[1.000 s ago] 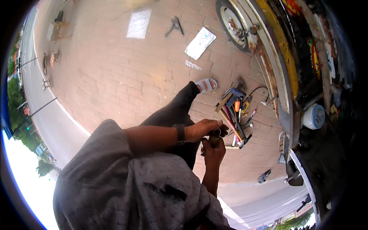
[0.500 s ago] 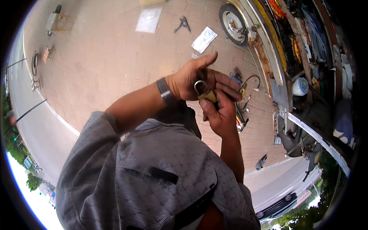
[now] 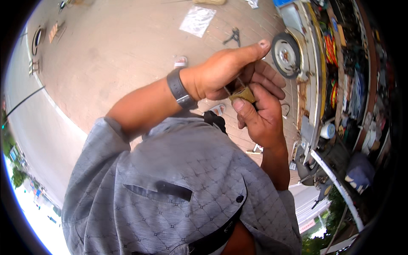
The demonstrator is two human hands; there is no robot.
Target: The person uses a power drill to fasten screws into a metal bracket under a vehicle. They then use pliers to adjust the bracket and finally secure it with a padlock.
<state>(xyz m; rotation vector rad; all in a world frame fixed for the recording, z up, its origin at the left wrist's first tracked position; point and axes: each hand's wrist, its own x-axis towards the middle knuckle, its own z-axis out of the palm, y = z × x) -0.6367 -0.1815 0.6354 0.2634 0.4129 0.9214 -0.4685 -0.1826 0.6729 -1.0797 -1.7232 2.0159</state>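
Observation:
My right hand pinches the brass body of a padlock between thumb and fingers. The steel shackle reaches up toward the palm of my left hand, and its top is lost in the shadow there. That left hand is held half-cupped around the shackle side, thumb stretched out and fingers extended past the lock. Whether its palm touches the shackle is hidden. A dark watch is strapped on my left wrist.
To the right stands a cart with a wheel and shelves of mixed goods, including a white tub. A clear plastic sheet and a black tool lie on the paving. White sandals show below my arms.
Both hands and the padlock have shifted slightly right. The shackle, plainly visible before, now points into the left palm. The view has turned, bringing white sandals into sight.

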